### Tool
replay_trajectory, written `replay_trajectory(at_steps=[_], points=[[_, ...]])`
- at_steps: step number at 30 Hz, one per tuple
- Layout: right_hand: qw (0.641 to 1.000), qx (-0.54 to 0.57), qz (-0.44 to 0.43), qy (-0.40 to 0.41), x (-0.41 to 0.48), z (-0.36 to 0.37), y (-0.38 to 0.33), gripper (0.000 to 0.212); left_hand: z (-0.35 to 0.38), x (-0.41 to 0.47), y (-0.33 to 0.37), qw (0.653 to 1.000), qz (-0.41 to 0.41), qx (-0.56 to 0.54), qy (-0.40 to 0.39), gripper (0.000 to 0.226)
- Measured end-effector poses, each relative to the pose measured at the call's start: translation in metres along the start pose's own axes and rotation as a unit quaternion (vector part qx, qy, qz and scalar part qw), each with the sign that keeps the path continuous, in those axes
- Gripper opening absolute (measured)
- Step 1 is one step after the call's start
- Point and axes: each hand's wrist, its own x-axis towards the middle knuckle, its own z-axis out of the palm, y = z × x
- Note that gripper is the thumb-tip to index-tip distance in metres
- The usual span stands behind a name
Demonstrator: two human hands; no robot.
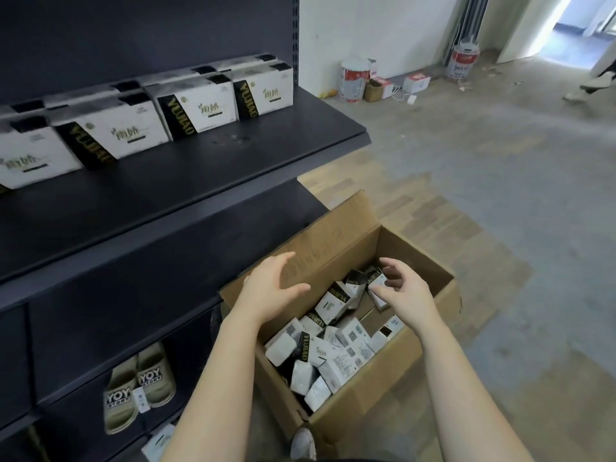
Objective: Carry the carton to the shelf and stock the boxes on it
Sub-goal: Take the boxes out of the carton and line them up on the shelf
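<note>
Carton (366, 395) sits open on the floor (500, 195), tight against the base of the dark shelf (200, 181). Its long axis runs alongside the shelf front, from near-left to far-right in the head view, opening up. The shelf-side flap stands upright. Inside, the loose boxes (333, 355) are small, white with black bands, and jumbled, tilted and pointing every way, some showing QR labels. They fill the near half and thin out toward the far end, where bare cardboard shows. Left grip (270, 288) hovers over the carton's shelf-side rim, fingers spread and slightly curved, apart, holding nothing. Right grip (408, 295) reaches into the far end. Its thumb lies across the white face of one small box (374, 276) and its fingers curve above the black end. Cannot tell whether it is clamped on that box or only touching. The box is tilted, black end pointing up and away from the person. On the upper shelf, the stocked boxes (130, 128) stand in a front row of four with more behind. Long axes run along the shelf, printed faces toward the aisle, black bands upright. They sit side by side, set back from the shelf's front edge. Slippers (140, 388) lie on a lower shelf. Paint buckets (355, 80) stand by the far wall.
</note>
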Motion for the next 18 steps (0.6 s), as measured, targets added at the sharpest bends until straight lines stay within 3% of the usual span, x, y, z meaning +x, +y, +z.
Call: replay_trajectory(at_steps=[10, 18], points=[[0.996, -0.03, -0.036, -0.077, 0.065, 0.008, 0.003, 0.058, 0.004, 0.025, -0.01, 0.996, -0.074, -0.001, 0.04, 0.072], [0.981, -0.038, -0.092, -0.166, 0.132, -0.026, 0.004, 0.054, 0.037, 0.041, 0.025, 0.981, -0.149, -0.029, 0.122, 0.073]])
